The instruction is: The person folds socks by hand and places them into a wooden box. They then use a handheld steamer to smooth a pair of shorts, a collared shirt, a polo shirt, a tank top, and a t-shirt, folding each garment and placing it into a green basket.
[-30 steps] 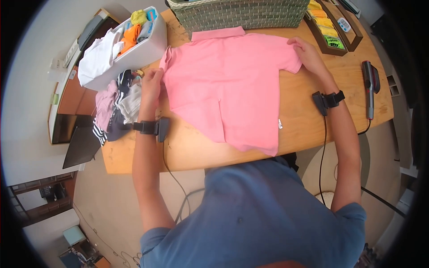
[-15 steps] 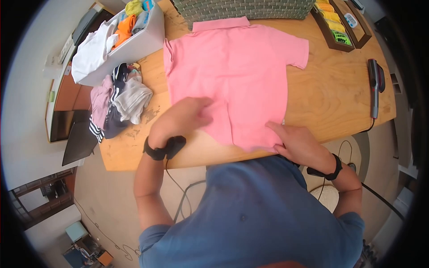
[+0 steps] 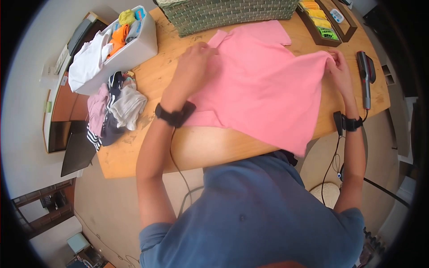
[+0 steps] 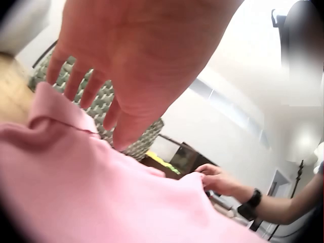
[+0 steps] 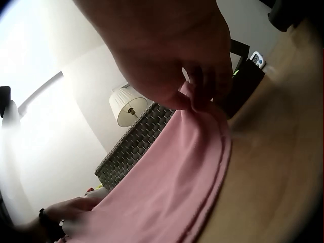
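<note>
A pink collared shirt (image 3: 263, 85) is spread across the wooden table in the head view, its right part raised in loose folds. My right hand (image 3: 342, 73) pinches an edge of it and holds that edge up. The right wrist view shows the pinched cloth hanging from the thumb and fingers, a stitched hem running down from them. Over the shirt's left part is my left hand (image 3: 193, 67), slightly blurred. Its fingers (image 4: 76, 83) appear straight and spread in the left wrist view, above the cloth beside the collar (image 4: 63, 111).
Behind the shirt stands a woven basket (image 3: 228, 20). A white bin (image 3: 140, 47) of clothes and a pile of folded garments (image 3: 127, 107) are at the left. To the right lie a dark divided box (image 3: 328, 42) with yellow items and a grey-black corded handheld appliance (image 3: 366, 80).
Both hands were at the shirt's lower part half a second ago. The right hand has moved up and right with the cloth edge, the left up and slightly left. The shirt has shifted and creased.
</note>
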{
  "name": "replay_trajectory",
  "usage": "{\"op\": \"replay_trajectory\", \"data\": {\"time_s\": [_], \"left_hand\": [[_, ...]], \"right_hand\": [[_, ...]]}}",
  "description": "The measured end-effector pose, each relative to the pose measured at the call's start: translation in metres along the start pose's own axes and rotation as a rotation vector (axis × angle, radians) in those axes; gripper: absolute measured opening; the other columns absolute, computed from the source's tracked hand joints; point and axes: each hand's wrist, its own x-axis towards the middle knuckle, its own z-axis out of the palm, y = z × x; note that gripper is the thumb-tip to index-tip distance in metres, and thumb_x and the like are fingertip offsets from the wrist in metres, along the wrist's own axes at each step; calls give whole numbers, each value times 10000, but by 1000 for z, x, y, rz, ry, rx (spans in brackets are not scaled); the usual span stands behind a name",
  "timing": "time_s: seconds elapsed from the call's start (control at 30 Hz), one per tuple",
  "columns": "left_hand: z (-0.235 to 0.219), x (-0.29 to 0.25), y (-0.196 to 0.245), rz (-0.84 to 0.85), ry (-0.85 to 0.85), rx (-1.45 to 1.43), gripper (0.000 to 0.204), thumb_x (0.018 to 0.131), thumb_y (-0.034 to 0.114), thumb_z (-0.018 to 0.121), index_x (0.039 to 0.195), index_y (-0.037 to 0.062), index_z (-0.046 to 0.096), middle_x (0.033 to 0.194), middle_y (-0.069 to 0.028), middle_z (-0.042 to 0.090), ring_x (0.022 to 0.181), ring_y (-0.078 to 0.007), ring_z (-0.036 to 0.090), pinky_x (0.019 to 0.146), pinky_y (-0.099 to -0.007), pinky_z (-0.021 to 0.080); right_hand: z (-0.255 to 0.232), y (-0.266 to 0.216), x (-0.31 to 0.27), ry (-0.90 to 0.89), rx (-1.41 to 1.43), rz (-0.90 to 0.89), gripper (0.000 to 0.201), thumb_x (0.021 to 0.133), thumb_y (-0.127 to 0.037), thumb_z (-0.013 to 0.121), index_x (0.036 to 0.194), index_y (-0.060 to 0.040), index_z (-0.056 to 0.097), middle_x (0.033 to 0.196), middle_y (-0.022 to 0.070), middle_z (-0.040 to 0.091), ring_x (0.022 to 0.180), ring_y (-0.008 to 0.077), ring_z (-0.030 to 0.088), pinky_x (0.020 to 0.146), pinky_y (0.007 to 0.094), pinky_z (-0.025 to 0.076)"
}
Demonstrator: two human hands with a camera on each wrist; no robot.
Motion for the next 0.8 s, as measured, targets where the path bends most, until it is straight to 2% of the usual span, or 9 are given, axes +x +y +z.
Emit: {"op": "replay_trajectory", "data": {"time_s": [0.17,0.27,0.37,0.47,0.57,0.6,0.67,0.7,0.8], "left_hand": [[5,-4,-5,-318,-213,-9,330,886,247,636,1106,1,637,1030,-202,665,928,-373,637,828,-405,509],[-2,-26,14,-444,-356,-18,310,890,242,645,1095,9,640,925,-193,682,855,-310,664,770,-383,514],[-22,-53,35,-511,-543,-266,298,893,242,657,1079,10,654,828,-157,687,756,-236,661,718,-361,513],[-44,-58,33,-329,-615,-407,286,892,224,672,1075,4,668,823,-132,688,747,-188,647,711,-333,511],[-39,-29,19,-399,-382,-274,274,882,210,686,1069,10,685,906,-117,696,796,-188,652,735,-326,516],[-36,-20,20,-341,-323,-220,299,880,187,678,1131,25,668,1104,-134,667,968,-236,648,824,-328,516],[-8,-8,8,-100,-223,-182,349,875,195,674,1183,33,646,1233,-141,611,1098,-280,598,920,-346,484],[5,-4,2,21,-171,-166,375,872,199,672,1208,38,635,1297,-145,584,1163,-301,573,968,-355,468],[26,3,-4,77,-207,-53,473,863,264,674,1277,49,593,1407,-144,508,1302,-331,461,1084,-410,373]], "right_hand": [[5,9,3,15,-192,-41,304,912,-85,555,1215,-57,550,855,12,523,745,86,505,667,238,432],[11,-6,4,-8,-197,-53,328,901,-72,557,1228,-46,543,931,54,578,817,125,555,730,260,459],[19,-12,16,-22,-369,-152,359,906,-78,553,1260,-30,523,1101,126,623,950,200,598,835,304,478],[28,-3,34,-14,-431,-257,381,909,-77,551,1282,-14,506,1258,163,601,1083,272,596,929,341,465],[37,-6,45,-51,-419,-184,438,907,-105,572,1328,-20,490,1274,191,592,1143,297,581,963,353,455],[39,-6,44,-33,-445,-225,459,901,-110,583,1341,-23,485,1264,196,593,1129,297,588,954,352,460],[41,-3,37,2,-500,-301,503,890,-118,604,1368,-31,473,1244,206,596,1100,298,601,936,350,470],[39,-7,29,-24,-434,-215,525,882,-119,614,1379,-36,467,1233,210,599,1084,301,607,926,351,475],[32,-29,-8,-101,-339,39,564,862,-109,636,1393,-45,461,1203,212,610,1046,302,624,901,353,489]]}}
